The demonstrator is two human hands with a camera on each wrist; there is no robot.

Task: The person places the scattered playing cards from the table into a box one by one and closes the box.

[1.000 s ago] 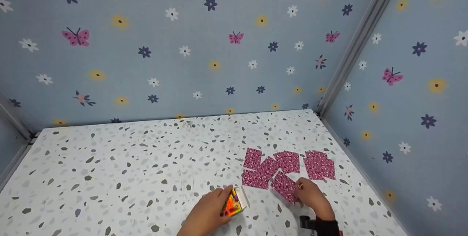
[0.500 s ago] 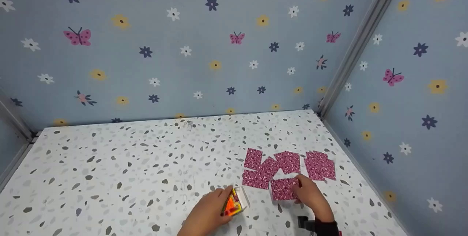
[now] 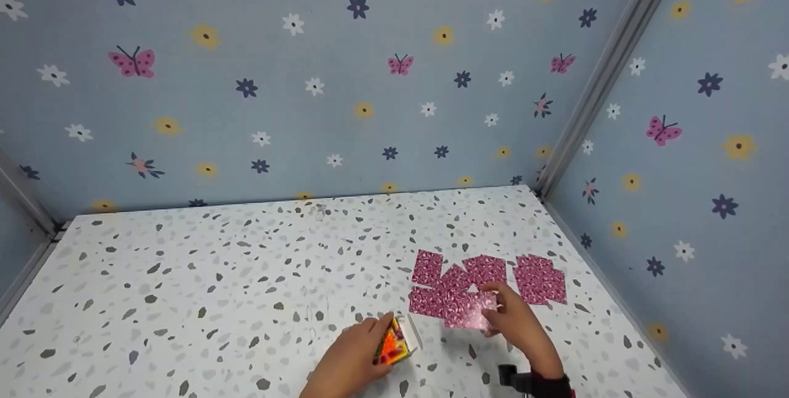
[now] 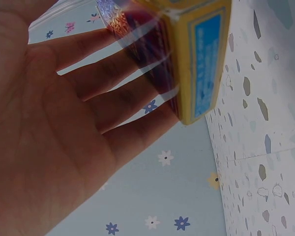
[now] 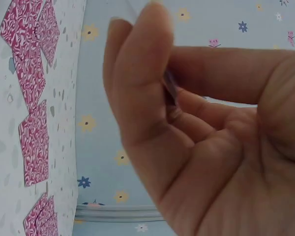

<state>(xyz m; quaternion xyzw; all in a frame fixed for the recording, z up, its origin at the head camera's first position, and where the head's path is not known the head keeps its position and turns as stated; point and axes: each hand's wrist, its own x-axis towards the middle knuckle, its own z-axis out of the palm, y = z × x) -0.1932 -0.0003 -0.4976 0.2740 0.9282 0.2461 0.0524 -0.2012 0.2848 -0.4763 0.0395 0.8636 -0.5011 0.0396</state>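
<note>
My left hand grips a small open card box with yellow edges and orange inside, a white flap at its right end. In the left wrist view, the fingers lie along one side of the box, which shows a blue label. My right hand pinches a pink patterned card by its right edge, and its surface catches a glare. That card overlaps pink cards spread on the table. In the right wrist view, the curled fingers of the hand hide most of the card.
Another overlapping group of pink cards lies to the right on the speckled white table. Blue flowered panels stand at the back and on the right. A black device sits by the right wrist.
My right hand has moved a little left, and the card in it has turned level and slid over the spread cards. The left hand and the box stay put.
</note>
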